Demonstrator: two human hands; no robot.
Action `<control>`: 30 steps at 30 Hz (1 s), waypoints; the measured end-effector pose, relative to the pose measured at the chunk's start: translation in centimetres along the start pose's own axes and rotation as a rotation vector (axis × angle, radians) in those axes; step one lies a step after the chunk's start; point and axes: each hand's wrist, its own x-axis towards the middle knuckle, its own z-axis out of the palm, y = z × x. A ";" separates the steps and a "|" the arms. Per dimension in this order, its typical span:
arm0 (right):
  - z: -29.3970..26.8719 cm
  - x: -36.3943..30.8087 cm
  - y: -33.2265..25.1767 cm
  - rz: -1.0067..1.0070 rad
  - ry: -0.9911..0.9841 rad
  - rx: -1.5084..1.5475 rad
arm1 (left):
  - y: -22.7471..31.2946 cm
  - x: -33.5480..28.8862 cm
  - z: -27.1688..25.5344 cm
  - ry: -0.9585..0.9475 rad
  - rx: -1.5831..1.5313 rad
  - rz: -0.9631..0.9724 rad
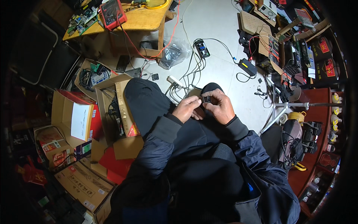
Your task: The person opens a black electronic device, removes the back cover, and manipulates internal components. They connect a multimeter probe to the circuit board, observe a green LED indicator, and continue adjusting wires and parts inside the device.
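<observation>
Above my lap, both hands meet around a small black part (207, 99), which looks like a connector or socket piece; its exact kind is too small to tell. My right hand (222, 107) pinches it between thumb and fingers. From the other side, the thumb and curled fingers of my left hand (187, 108) close on its near edge, and some of those fingertips are hidden. Just beyond my knees, a white power strip (174, 81) lies on the floor with several cables running from it.
A wooden table (143, 23) at the far left bears a red multimeter (112, 15) and circuit boards (82, 23). Opened cardboard boxes (61, 117) crowd my left. On the floor ahead lie a black power adapter (247, 67) and a clear plastic bag (175, 52). Metal stand legs (276, 115) stand right.
</observation>
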 end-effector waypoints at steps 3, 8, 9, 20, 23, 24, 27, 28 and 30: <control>-0.1 0.2 0.5 -0.041 -0.036 -0.152 | -0.9 0.5 0.6 0.169 0.368 0.185; -0.1 1.0 1.0 -0.003 -0.039 -0.018 | -1.4 1.8 0.3 0.232 0.637 0.490; 0.0 1.1 1.1 0.002 -0.036 0.014 | -1.4 2.2 0.0 0.200 0.583 0.463; -0.4 1.3 1.7 0.082 0.071 0.142 | -0.4 2.4 0.2 0.244 0.089 0.467; -0.1 1.7 1.6 0.164 0.067 0.279 | 0.4 2.3 -0.2 0.434 0.120 0.399; -0.1 1.7 1.6 0.180 0.051 0.339 | 0.6 2.3 -0.5 0.470 0.104 0.415; 0.1 2.3 1.3 0.168 0.038 0.316 | 0.3 2.9 -1.4 0.549 -0.041 0.406; 0.1 2.5 1.0 0.177 0.039 0.317 | 0.0 3.0 -1.7 0.552 -0.110 0.427; 0.1 3.1 0.3 0.146 0.003 0.325 | -0.5 3.6 -2.0 0.611 -0.178 0.444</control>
